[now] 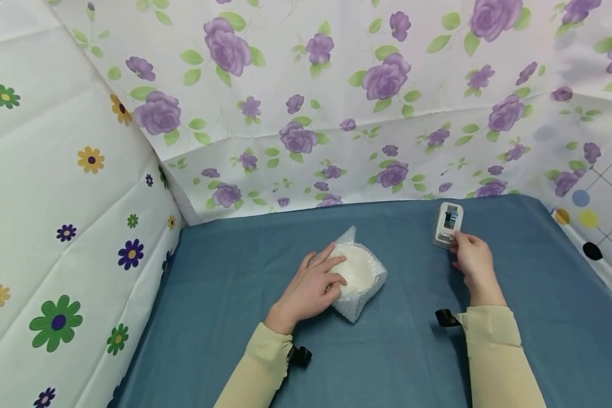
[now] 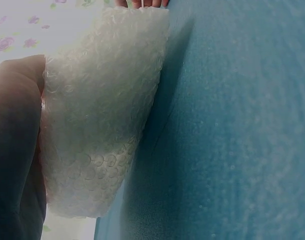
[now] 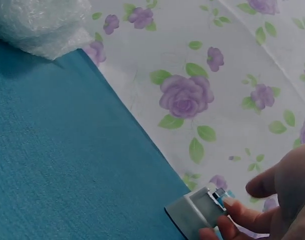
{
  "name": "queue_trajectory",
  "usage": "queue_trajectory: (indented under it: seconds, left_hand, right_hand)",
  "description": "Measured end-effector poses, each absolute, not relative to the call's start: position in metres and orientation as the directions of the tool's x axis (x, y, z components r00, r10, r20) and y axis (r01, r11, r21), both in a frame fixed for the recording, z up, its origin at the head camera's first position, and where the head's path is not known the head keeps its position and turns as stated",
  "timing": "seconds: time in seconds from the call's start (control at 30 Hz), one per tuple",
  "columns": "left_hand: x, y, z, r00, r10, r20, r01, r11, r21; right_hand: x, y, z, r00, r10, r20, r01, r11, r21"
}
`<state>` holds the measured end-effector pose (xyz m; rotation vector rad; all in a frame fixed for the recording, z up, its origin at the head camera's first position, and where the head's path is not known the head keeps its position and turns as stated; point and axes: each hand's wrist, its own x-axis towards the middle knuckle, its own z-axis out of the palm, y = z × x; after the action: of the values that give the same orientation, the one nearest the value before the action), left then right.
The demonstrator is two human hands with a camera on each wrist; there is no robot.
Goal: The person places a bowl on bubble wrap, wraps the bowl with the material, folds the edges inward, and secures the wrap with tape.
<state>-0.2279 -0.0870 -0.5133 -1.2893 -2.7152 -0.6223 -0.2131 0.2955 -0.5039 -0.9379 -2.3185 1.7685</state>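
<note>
A round white bowl-like thing (image 1: 356, 271) sits near the middle of the table, with bubble wrap (image 2: 102, 110) around its sides and pointed ends sticking out. Across its near left top lies my left hand (image 1: 308, 286), fingers spread and fingertips resting on the white surface. Farther right, a small pale tape dispenser (image 1: 445, 226) with a blue roll inside stands by the back edge. The fingertips of my right hand (image 1: 474, 260) touch its near right side. In the right wrist view the fingers (image 3: 242, 215) meet the dispenser's end, while one digit stays apart from it.
A blue-green cloth (image 1: 224, 317) covers the table. Behind it rises a white sheet with purple roses (image 1: 296, 137). Flower-printed fabric (image 1: 56, 323) hangs on the left, and dotted fabric (image 1: 609, 226) borders the right side. Dark straps (image 1: 300, 356) sit at both wrists.
</note>
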Motion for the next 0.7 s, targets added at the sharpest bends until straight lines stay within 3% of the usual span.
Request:
queue_trajectory:
  seconds: [0.7]
  left_hand:
    - [-0.227,-0.087,-0.512,-0.639,0.73,0.242,0.762,0.557,0.33]
  right_hand:
    - [-0.214,0.294,-0.516,-0.785,0.572,-0.238,0.4,0.175,-0.9]
